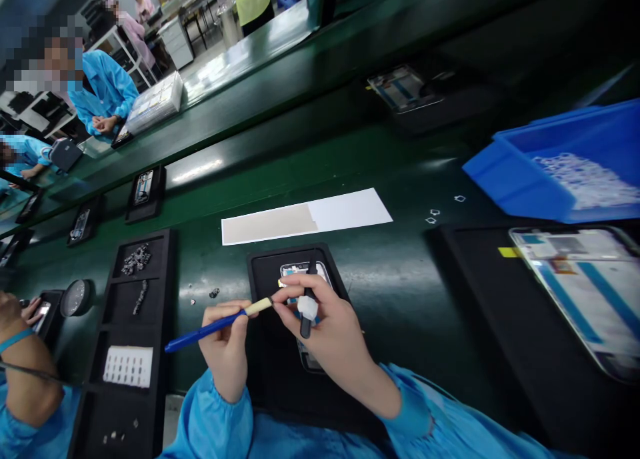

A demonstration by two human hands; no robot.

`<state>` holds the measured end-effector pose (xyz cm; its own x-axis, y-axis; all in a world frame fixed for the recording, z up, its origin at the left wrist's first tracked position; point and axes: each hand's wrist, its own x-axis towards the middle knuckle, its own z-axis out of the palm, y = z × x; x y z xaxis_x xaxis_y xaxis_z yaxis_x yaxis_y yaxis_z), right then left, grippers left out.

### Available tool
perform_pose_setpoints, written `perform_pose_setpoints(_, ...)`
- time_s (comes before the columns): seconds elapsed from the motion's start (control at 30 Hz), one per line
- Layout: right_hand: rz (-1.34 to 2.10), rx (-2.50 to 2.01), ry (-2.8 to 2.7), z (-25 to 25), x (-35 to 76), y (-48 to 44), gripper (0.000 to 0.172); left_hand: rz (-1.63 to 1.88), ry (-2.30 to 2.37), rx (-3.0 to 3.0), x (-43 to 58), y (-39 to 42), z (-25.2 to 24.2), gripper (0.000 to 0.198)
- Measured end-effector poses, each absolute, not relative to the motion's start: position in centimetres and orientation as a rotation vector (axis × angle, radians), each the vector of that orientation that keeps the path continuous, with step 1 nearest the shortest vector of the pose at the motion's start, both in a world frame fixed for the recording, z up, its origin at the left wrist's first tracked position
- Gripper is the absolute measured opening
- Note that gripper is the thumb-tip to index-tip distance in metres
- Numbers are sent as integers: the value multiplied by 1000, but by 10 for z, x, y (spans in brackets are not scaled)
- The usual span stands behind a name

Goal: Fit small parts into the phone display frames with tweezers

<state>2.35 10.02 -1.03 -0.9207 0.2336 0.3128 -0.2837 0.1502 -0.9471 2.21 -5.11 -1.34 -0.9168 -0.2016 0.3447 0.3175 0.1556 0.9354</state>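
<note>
My left hand is closed round a slim blue pen-like tool with a cream-coloured end. That end points right, to the thumb and forefinger of my right hand, which pinch at its dark tip. Whether a small part sits between those fingertips I cannot tell. Also held in my right hand is a flat black tool with a white wad round it. Below both hands an opened phone lies in a black tray, partly hidden by my right hand.
A black compartment tray with small parts stands at left, beside a co-worker's arm. A white paper strip lies ahead. On the right are a blue bin of white pieces and another opened phone on a black tray.
</note>
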Motion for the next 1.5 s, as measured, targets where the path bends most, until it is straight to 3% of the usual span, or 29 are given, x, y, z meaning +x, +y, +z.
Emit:
perform_pose_setpoints(0.27, 1748, 32, -2046, -9, 25, 102, 20, -1755, -2032, -211, 22, -45, -6, 12)
perform_pose_setpoints(0.53, 2062, -15, -1976, 0, 25, 112, 18, -2462, -1894, 397, 14, -39, -5, 35)
perform_pose_setpoints(0.67, 2028, -216, -1978, 5, 48, 145, 19, -2578, -1787, 519, 10, -41, -8, 40)
perform_pose_setpoints(0.93, 1207, -847, -1969, 34, 64, 305, 31, -2419, -1939, 508, -1, -51, -17, 49)
perform_pose_setpoints(1.13, 1136, -1077, -1814, 19, -2, 388, 34, -2242, -2054, 331, 5, -50, -16, 45)
perform_pose_setpoints(1.3, 1224, -1015, -1792, 29, 12, 350, 19, -1892, -2293, 117, 10, -60, -13, 26)
perform_pose_setpoints(1.37, 1278, -801, -1838, 35, 37, 313, 25, -1768, -2325, 18, 7, -57, -7, 22)
perform_pose_setpoints(1.5, 1307, -270, -2282, 16, 78, 235, 21, -1543, -2442, -223, -10, -39, 1, 16)
